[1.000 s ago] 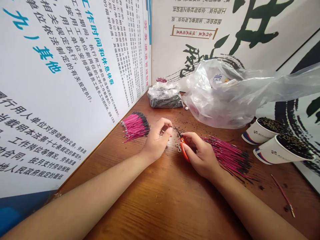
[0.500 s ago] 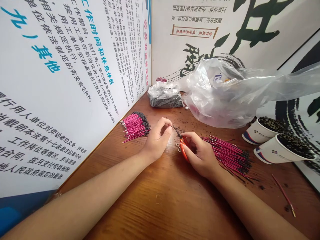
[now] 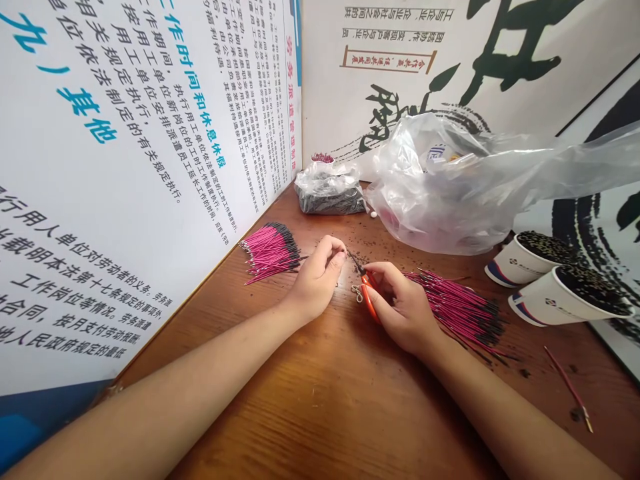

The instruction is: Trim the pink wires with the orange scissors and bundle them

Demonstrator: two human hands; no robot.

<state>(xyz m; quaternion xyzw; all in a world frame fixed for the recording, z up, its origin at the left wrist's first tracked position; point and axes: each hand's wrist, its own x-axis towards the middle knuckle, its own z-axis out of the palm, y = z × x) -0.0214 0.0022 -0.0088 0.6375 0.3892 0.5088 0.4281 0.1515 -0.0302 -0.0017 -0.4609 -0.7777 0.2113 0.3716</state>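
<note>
My left hand [image 3: 320, 277] is closed in a pinch near the middle of the table; what sits between its fingertips is too small to make out. My right hand [image 3: 403, 303] is wrapped round orange-handled pliers [image 3: 369, 293], whose dark jaws point at the left fingertips. Left of my left hand lies a bundle of pink wires with black ends [image 3: 267, 253]. A second pink and black wire bundle [image 3: 457, 307] spreads beside my right hand, partly hidden by it.
Two paper cups full of small black pieces, a rear one [image 3: 515, 263] and a front one [image 3: 560, 300], lean at the right. Behind are a large clear plastic bag [image 3: 445, 200] and a dark bagged bundle [image 3: 330, 197]. A loose wire [image 3: 567, 387] lies front right.
A dark wire end now shows between the left bundle and my left hand. Both hands have hardly moved, and the pliers remain in my right hand.
</note>
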